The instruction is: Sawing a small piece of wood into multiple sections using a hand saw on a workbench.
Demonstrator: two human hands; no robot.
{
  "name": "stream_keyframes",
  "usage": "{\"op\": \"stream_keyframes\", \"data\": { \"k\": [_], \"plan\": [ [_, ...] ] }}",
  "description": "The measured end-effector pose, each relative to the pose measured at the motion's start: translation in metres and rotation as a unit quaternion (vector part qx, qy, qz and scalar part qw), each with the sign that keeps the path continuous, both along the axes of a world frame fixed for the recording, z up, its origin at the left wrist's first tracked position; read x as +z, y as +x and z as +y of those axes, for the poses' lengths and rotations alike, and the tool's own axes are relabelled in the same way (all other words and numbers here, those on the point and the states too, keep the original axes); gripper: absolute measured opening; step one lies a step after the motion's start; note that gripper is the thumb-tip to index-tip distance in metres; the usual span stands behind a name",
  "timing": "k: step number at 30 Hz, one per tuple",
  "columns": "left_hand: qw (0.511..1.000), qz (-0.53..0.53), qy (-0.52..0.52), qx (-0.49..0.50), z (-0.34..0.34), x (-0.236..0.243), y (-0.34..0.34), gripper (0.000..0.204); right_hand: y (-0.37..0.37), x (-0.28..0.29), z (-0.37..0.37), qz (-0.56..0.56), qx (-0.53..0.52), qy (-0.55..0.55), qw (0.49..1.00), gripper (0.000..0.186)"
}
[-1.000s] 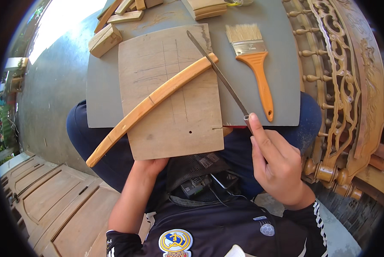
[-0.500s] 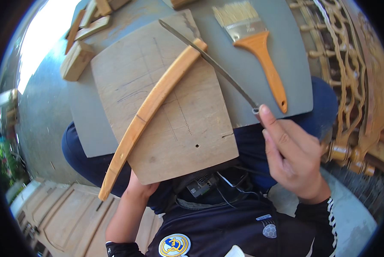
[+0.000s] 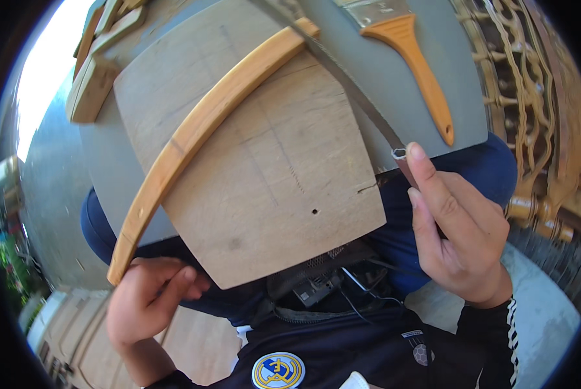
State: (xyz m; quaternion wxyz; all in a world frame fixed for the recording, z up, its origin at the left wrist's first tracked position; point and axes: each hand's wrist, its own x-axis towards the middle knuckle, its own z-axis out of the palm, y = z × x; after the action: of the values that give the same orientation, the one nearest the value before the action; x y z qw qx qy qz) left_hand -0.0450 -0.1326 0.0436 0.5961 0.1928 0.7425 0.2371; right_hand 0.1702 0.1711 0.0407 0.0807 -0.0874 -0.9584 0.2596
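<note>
A long, narrow metal file (image 3: pixel 367 107) is in my right hand (image 3: pixel 462 223), its brown handle gripped by closed fingers with the index finger along it. The blade slants up to the left and crosses the upper end of a curved wooden strip (image 3: pixel 193 129); whether they touch, I cannot tell. That strip lies diagonally over a pencil-marked wooden board (image 3: pixel 290 194). My left hand (image 3: pixel 151 295) is beside the strip's lower end, with curled fingers and nothing visible in them.
A wide brush (image 3: pixel 417 61) with an orange handle lies at the right on the grey work surface (image 3: pixel 452 110). A wood block (image 3: pixel 94 91) and several offcuts are at the upper left. Carved wooden latticework (image 3: pixel 530 97) stands at the far right. A pouch with a small device (image 3: pixel 316 292) sits at my waist.
My left hand has come out from beneath the board and moved left to the strip's lower end. The file in my right hand has shifted slightly right and down in the picture.
</note>
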Motion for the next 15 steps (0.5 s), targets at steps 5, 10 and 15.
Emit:
{"op": "stream_keyframes", "data": {
  "k": [5, 10, 15],
  "plan": [
    [0.986, 0.103, 0.131, -0.026, -0.019, 0.063, 0.017, 0.016, -0.027, 0.002, -0.007, 0.033, 0.093, 0.019, 0.995, 0.058],
    [0.825, 0.513, 0.191, 0.139, 0.06, 0.032, 0.031, 0.015, -0.044, 0.0, -0.003, 0.005, 0.119, 0.067, 0.991, 0.057],
    [0.703, 0.666, 0.245, 0.058, 0.104, 0.002, -0.016, 0.016, -0.061, 0.01, 0.0, -0.009, 0.137, 0.056, 0.989, 0.059]
  ]
}}
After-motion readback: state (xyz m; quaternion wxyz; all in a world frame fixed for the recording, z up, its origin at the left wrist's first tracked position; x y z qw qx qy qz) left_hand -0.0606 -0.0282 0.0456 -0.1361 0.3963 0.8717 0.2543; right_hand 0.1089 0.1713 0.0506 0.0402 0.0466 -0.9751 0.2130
